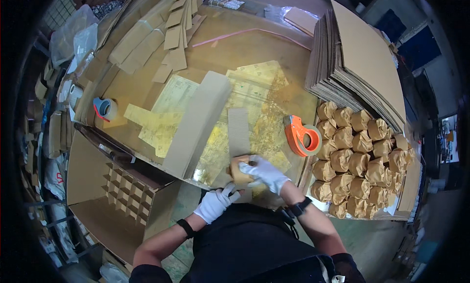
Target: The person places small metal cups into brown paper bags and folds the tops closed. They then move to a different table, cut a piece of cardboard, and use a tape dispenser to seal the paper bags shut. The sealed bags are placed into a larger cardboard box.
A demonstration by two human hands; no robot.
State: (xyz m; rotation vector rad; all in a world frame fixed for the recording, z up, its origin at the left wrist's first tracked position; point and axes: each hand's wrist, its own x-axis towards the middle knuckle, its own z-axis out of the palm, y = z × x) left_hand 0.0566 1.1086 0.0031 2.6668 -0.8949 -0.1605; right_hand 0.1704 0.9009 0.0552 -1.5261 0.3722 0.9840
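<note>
Head view showed the right hand (267,172) gripping a brown bundle (239,171); whether the left hand (214,204) gripped anything, I couldn't tell. Light, steady pressure seemed best.

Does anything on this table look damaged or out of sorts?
Yes, the printed sheets on the table look worn: they are yellowed and blotchy, lie at uneven angles, with ragged speckled patches right of the long cardboard piece. I can't tell whether something spilled.
</note>
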